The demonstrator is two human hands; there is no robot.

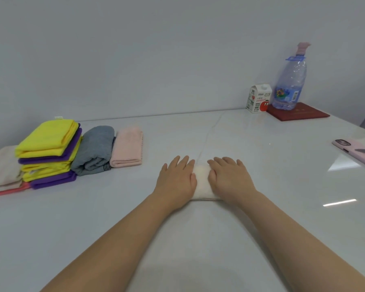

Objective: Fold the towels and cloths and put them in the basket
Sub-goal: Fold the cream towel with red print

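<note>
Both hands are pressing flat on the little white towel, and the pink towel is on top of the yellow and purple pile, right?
Not quite. In the head view the left hand and right hand do press flat on the little white towel, but the pink towel lies on the table, right beside the grey towel, not on the yellow and purple pile.

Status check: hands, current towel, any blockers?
Both pressing flat on white towel: left hand, right hand. Folded stack sits at left. No basket in view. Nothing blocks the hands.
</note>
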